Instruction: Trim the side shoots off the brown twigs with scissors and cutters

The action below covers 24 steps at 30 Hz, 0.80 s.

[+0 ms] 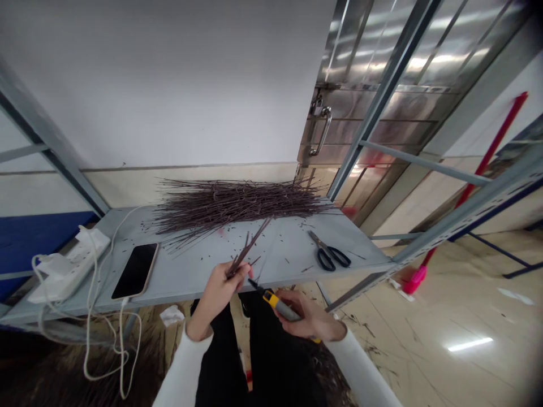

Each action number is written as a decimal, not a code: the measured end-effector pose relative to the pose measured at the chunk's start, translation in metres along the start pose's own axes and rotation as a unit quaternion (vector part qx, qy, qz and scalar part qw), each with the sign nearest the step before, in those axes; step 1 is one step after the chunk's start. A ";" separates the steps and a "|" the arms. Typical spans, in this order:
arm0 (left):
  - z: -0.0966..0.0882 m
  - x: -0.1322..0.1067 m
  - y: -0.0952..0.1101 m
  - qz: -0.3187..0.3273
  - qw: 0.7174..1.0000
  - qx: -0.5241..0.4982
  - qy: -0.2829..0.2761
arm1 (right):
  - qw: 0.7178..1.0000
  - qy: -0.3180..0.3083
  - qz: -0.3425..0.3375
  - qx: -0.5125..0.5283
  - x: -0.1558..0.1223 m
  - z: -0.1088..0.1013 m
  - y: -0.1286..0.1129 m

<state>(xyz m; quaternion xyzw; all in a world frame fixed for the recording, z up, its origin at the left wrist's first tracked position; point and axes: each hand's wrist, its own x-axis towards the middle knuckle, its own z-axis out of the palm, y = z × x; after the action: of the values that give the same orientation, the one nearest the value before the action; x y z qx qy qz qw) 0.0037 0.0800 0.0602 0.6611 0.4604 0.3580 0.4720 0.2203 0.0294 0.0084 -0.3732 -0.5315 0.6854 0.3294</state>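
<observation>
My left hand is closed around a few thin dark brown twigs, which slant up and to the right over the shelf's front edge. In my right hand is a yellow and grey utility knife. Its dark tip points at the lower part of the twigs, close to my left fingers; I cannot tell whether it touches them. Behind my hands a large heap of similar twigs lies across the back of the shelf. Scissors with black handles rest to the right, blades slightly apart.
On the grey shelf lie a phone with a cable and, farther left, a white power strip. Small twig bits are scattered about. Metal posts rise at both ends. A red-handled broom leans at right.
</observation>
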 end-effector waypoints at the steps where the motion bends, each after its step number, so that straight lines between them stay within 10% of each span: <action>1: -0.005 -0.003 -0.002 -0.006 1.000 -0.004 0.019 | 0.999 0.039 -0.014 0.010 -0.001 0.000 0.003; 5: -0.017 -0.012 -0.010 -0.043 0.994 -0.040 0.088 | 0.961 0.209 -0.137 0.121 -0.009 0.001 0.008; 13: -0.009 -0.005 -0.003 -0.054 0.988 -0.137 0.048 | 0.761 0.483 -0.384 0.198 -0.012 0.006 -0.012; 24: -0.014 -0.002 -0.004 -0.063 0.987 -0.148 -0.004 | 0.882 0.397 -0.216 0.133 0.002 0.000 0.024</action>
<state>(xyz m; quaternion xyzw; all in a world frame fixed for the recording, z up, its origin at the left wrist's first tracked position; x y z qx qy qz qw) -0.0106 0.0829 0.0610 0.5548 0.4416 0.3890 0.5881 0.2178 0.0263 -0.0154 -0.4426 -0.3272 0.4564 0.6991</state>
